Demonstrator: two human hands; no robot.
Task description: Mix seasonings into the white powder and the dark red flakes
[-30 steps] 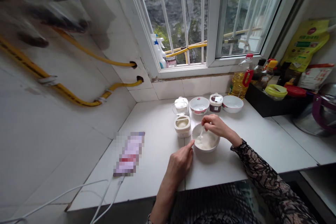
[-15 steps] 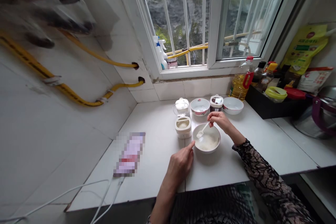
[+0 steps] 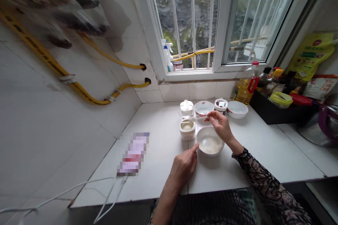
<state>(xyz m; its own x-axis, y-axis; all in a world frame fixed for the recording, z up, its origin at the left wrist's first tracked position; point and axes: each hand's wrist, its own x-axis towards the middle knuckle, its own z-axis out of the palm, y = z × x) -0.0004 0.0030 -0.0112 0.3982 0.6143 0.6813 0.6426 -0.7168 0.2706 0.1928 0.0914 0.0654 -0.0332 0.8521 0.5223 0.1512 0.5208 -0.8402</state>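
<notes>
My right hand (image 3: 218, 121) pinches the handle end of a small white spoon (image 3: 200, 118). The spoon points left, its tip at the opening of a cream-coloured jar (image 3: 187, 135) that holds pale contents. In front of that hand stands a white bowl (image 3: 210, 152) with some whitish stuff at the bottom. My left hand (image 3: 185, 163) holds the bowl's left rim at its fingertips, the other fingers curled. Behind the jar is its raised clear lid, in front of a second white-lidded jar (image 3: 186, 105).
At the back stand a patterned bowl (image 3: 204, 109), a dark-filled jar (image 3: 221, 105) and another white bowl (image 3: 237, 110). An oil bottle (image 3: 244, 89) and a black box (image 3: 274, 109) of condiments are at right. A blurred-out phone-like object (image 3: 133, 154) with a white cable lies left.
My right hand has lifted the spoon out of the bowl and moved it left and back to the cream jar. My left hand stays at the bowl's rim. The view has shifted slightly.
</notes>
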